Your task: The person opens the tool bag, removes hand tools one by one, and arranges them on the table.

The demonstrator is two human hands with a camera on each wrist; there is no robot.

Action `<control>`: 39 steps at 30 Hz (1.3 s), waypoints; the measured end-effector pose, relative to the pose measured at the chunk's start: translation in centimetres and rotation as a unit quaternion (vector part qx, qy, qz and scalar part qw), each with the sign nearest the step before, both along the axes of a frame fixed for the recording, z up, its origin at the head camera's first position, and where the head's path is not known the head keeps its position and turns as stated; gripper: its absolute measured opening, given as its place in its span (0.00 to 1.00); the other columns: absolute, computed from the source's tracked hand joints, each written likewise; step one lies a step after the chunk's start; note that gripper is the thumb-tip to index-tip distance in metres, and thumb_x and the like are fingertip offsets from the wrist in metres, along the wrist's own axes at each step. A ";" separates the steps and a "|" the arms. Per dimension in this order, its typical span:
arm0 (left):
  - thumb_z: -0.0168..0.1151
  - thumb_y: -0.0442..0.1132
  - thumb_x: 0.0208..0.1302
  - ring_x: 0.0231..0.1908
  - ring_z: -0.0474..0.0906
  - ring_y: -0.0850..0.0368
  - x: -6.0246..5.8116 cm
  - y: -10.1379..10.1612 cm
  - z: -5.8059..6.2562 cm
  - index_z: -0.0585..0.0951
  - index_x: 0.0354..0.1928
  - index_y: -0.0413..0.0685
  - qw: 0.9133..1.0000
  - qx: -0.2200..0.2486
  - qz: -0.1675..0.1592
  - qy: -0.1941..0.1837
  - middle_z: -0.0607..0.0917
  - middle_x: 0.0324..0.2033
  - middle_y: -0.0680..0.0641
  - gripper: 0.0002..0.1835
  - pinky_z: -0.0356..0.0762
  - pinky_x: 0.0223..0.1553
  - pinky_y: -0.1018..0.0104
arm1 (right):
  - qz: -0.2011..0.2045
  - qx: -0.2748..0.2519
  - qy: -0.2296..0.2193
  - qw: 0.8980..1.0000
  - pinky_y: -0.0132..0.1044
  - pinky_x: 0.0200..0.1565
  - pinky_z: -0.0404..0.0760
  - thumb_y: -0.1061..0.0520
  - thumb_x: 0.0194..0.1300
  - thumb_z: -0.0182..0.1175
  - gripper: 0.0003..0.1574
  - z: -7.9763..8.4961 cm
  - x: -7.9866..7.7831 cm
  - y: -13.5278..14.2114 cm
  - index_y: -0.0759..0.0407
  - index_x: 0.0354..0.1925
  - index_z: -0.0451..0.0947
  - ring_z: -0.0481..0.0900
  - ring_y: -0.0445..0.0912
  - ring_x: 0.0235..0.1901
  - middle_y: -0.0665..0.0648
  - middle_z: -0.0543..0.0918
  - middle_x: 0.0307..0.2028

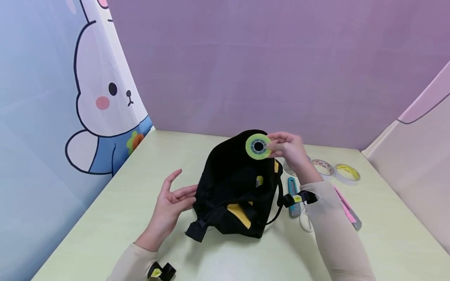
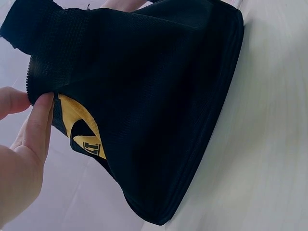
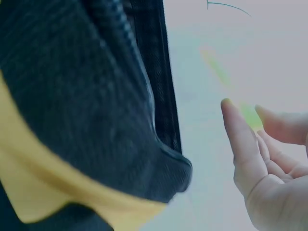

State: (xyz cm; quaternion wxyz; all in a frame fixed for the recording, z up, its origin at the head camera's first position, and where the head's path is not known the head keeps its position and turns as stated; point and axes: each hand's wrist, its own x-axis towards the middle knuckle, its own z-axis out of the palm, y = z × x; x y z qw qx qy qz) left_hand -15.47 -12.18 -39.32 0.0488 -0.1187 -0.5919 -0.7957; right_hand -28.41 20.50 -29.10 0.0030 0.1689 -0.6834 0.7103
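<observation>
An unzipped black bag with yellow patches stands on the table, its mouth gaping toward the head camera. My right hand pinches a yellow-green roll of tape by its edge, in front of the bag's far upper rim. In the right wrist view the roll of tape looks thin and pale between thumb and fingers, beside the bag. My left hand has its fingers extended against the bag's left side, thumb raised. Those fingers touch near the zipped rim of the bag in the left wrist view.
Right of the bag lie a teal utility knife, a pink utility knife and a white looped item. Rolls of tape lie behind them, partly hidden by the right arm. Fabric walls enclose the table.
</observation>
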 end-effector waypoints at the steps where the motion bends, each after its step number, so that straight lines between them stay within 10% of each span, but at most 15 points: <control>1: 0.57 0.18 0.63 0.47 0.84 0.61 0.0 0.0 0.0 0.51 0.74 0.51 1.000 0.001 -0.001 0.001 0.88 0.45 0.55 0.43 0.82 0.42 0.67 | -0.004 -0.006 0.003 1.000 0.37 0.31 0.85 0.77 0.63 0.56 0.13 0.0 0.1 0.4 0.66 0.42 0.81 0.84 0.44 0.25 0.53 0.85 0.26; 39: 0.56 0.18 0.62 0.46 0.84 0.62 -0.2 0.2 -0.1 0.50 0.74 0.50 1.000 0.007 -0.007 0.000 0.88 0.45 0.55 0.44 0.82 0.42 0.67 | -0.154 -0.082 -0.102 0.979 0.35 0.29 0.84 0.77 0.64 0.56 0.23 -8.1 4.2 17.4 0.53 0.30 0.87 0.83 0.44 0.22 0.53 0.85 0.25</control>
